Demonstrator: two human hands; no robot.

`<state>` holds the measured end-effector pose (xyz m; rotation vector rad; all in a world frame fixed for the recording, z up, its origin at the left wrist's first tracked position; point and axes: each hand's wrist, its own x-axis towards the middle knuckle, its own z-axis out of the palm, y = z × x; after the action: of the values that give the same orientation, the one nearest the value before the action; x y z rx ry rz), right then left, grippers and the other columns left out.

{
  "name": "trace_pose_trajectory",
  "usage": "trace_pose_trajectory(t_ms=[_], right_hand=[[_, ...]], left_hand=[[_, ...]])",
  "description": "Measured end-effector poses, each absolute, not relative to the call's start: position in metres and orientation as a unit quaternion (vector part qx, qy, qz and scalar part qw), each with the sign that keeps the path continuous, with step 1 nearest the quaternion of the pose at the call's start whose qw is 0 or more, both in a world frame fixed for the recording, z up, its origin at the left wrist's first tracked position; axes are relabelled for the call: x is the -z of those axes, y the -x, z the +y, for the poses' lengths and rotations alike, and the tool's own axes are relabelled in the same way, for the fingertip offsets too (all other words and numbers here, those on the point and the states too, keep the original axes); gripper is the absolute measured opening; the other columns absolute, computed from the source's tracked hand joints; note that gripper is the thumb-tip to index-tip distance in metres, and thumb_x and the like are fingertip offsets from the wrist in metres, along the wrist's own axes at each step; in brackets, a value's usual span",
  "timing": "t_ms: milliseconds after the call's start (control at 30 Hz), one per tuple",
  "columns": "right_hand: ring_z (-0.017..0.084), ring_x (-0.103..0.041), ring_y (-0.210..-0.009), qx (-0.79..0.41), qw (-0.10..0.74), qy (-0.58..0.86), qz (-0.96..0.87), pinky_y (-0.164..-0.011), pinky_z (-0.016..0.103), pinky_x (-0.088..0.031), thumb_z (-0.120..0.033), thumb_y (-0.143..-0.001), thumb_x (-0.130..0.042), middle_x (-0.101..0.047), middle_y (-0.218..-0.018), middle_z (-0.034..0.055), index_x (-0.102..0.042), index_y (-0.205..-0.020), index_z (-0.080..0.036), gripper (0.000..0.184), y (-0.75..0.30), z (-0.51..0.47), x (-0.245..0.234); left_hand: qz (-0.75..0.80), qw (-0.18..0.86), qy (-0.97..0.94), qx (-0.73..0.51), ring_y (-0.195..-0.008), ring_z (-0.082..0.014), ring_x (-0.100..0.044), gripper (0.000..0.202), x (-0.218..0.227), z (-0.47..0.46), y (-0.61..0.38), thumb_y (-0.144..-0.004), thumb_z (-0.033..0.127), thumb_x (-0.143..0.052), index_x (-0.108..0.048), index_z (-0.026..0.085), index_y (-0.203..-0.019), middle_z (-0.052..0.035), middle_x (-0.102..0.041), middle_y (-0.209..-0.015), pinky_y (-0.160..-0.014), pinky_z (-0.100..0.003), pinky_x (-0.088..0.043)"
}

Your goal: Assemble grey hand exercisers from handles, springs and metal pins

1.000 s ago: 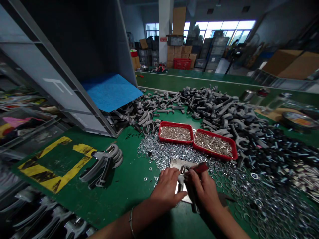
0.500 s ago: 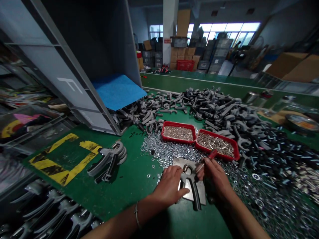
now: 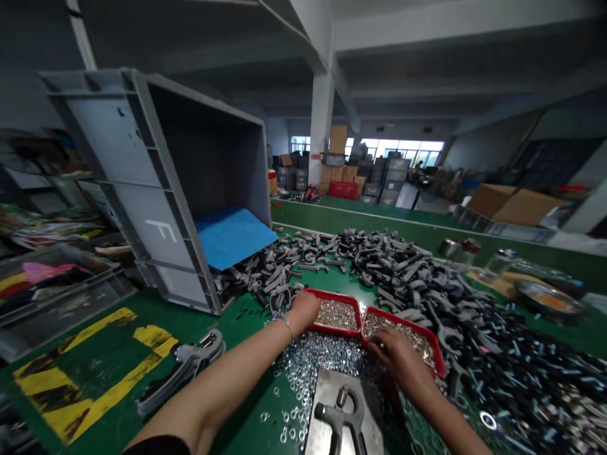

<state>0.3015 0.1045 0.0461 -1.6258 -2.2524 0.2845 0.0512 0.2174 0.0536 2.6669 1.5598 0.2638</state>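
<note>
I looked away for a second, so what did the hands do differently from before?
Both hands let go of the grey part on the metal plate and moved forward: the left hand to the left red tray, the right hand to the right red tray. The red-handled tool is no longer seen. Trays, washer pile and grey crate stayed put.

The left hand [image 3: 303, 308] reaches far forward on an outstretched arm, fingers curled down. The right hand [image 3: 397, 357] sits nearer, palm down, fingers bent.
</note>
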Motion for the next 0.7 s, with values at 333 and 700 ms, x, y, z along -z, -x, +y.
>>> trace_pose_trajectory(t_ms=[333, 700], right_hand=[[0.021, -0.064, -0.1, -0.086, 0.171, 0.584, -0.789, -0.089, 0.044, -0.052, -0.032, -0.093, -0.064, -0.066, -0.11, 0.0053, -0.065, -0.104, -0.016, 0.02, -0.229, 0.213, -0.003], [0.021, -0.064, -0.098, -0.209, 0.255, 0.609, -0.721, -0.085, 0.043, -0.055, -0.035, -0.095, -0.061, -0.065, -0.115, 0.0067, -0.062, -0.114, -0.017, 0.027, -0.235, 0.216, 0.006]], left_hand=[[0.532, -0.079, -0.839, -0.081, -0.091, -0.0269, -0.067, 0.019, -0.016, 0.22, -0.053, -0.088, 0.004, -0.052, -0.069, 0.01, -0.093, -0.0156, -0.072, -0.091, -0.089, -0.044, -0.047], [0.543, -0.014, -0.833, -0.107, -0.095, -0.0295, -0.063, 0.026, -0.007, 0.223, -0.055, -0.09, 0.003, -0.045, -0.07, 0.007, -0.093, -0.0189, -0.07, -0.093, -0.091, -0.044, -0.041]])
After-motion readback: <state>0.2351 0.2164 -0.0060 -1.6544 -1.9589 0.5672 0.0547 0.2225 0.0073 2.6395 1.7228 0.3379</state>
